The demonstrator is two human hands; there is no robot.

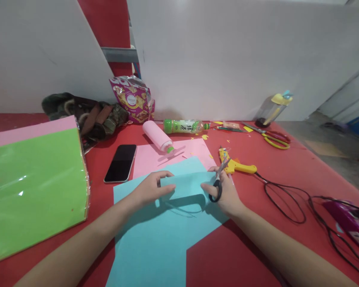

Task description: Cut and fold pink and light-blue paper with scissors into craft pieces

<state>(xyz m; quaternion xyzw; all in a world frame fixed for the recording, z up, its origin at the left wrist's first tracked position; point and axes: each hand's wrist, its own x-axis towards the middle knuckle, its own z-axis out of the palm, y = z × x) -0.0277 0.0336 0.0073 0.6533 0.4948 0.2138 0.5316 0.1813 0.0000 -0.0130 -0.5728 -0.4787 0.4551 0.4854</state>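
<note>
Blue paper strip mid-frame, left hand with fingers pinching one end, right hand pinching the other, black-handled scissors in that grip, red tabletop

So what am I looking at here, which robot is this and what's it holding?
There's no robot: these are a person's bare hands, seen from a camera on that person's head, looking forward and down. Between the left hand and right hand is a raised piece of light-blue paper; the right hand's grip also takes in scissors. Beneath lies more blue paper on a red table. Around them lie a phone, a pink bottle, a green-labelled bottle and a yellow glue gun with a dark cord.
</note>
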